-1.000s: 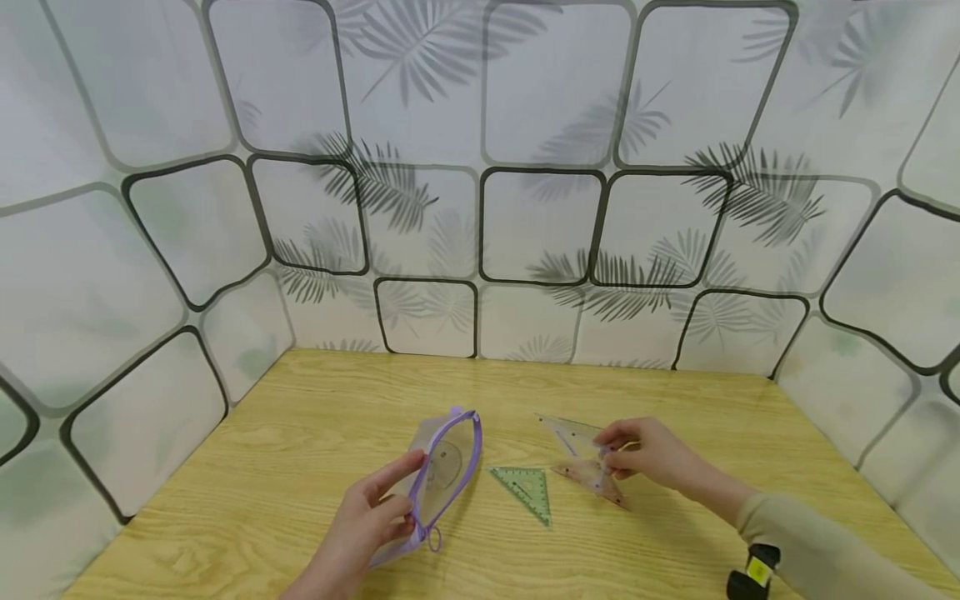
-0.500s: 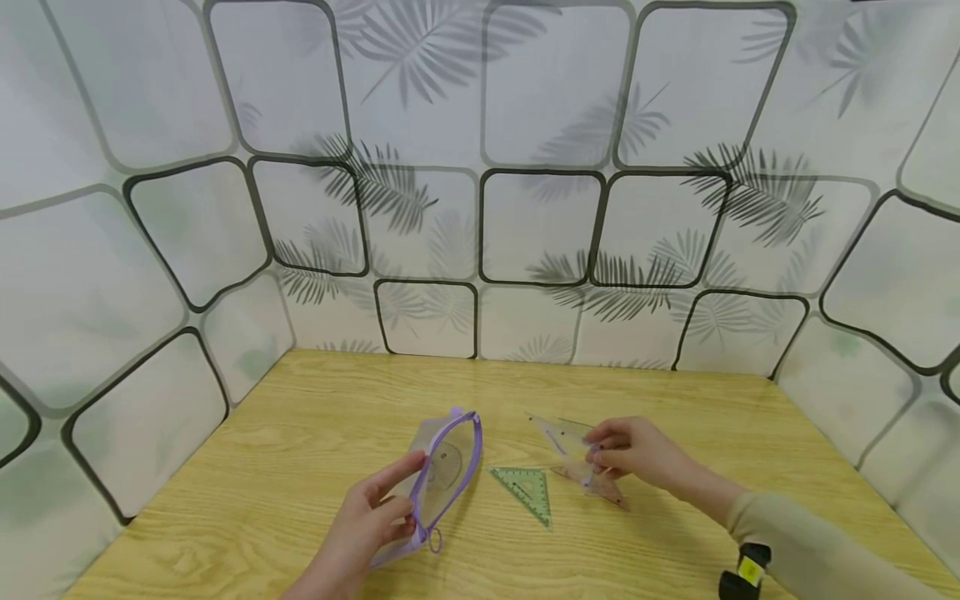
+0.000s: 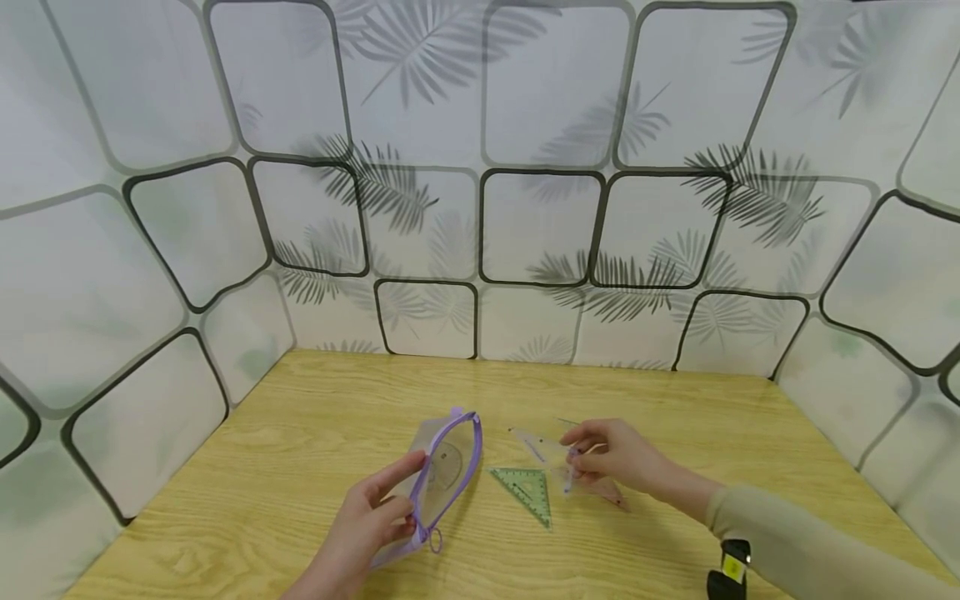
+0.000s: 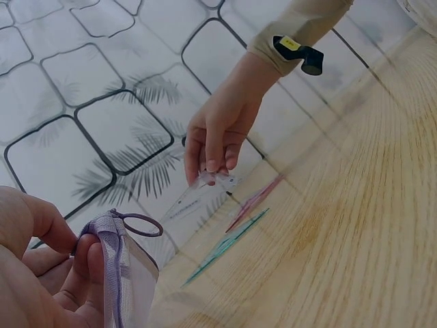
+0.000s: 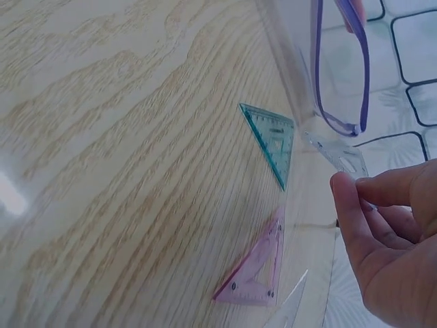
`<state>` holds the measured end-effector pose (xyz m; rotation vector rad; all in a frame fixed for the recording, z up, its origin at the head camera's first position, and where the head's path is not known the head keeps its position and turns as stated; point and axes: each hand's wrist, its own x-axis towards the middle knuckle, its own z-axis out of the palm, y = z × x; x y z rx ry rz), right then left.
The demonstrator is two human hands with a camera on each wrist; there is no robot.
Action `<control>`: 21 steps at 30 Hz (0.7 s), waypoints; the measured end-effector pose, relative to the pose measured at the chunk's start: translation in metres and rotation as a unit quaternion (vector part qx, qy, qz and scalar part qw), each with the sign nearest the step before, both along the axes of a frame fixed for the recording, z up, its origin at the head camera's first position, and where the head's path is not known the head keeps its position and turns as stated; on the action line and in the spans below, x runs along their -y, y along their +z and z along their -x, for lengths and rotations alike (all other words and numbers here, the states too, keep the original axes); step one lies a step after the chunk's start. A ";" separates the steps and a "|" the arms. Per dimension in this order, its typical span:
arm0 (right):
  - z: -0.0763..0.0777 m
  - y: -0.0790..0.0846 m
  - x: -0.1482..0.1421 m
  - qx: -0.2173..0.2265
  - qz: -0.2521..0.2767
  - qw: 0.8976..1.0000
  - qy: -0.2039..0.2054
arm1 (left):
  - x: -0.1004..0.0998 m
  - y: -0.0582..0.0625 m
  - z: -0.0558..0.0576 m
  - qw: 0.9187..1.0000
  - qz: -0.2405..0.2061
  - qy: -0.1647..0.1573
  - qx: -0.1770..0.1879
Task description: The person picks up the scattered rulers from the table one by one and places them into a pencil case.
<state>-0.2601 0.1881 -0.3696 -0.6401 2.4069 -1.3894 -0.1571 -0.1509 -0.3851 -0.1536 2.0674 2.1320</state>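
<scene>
My left hand [image 3: 367,517] grips one side of a translucent zip pouch [image 3: 477,458] with purple edging, its mouth spread apart. A round-edged clear piece, like a protractor [image 3: 447,463], shows inside. My right hand [image 3: 618,457] pinches a clear set square [image 5: 334,152] between thumb and fingers, above the table, one pointed corner toward the pouch. A green set square [image 3: 531,497] lies between pouch and right hand. Below the right hand lies a pink set square [image 5: 252,280], partly hidden in the head view.
Another clear pointed piece [image 5: 290,304] lies past the pink set square in the right wrist view. The wood-grain table [image 3: 315,433] meets patterned curtain-like walls [image 3: 420,225] at the back and sides. A purple loop [image 4: 140,224] hangs from the pouch's zip end.
My right hand has moved left with the clear set square, toward the pouch and over the pink set square. The left hand and pouch have stayed put.
</scene>
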 end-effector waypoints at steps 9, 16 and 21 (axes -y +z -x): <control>-0.001 0.001 0.014 0.050 0.021 0.999 0.002 | 0.000 -0.001 0.000 1.000 -0.002 0.005 0.004; 0.001 0.004 0.022 0.068 0.033 0.997 0.009 | -0.002 -0.002 0.002 1.000 -0.004 0.006 -0.005; 0.003 0.003 0.029 0.072 0.034 0.997 0.011 | -0.003 -0.002 0.002 1.000 -0.003 0.000 -0.010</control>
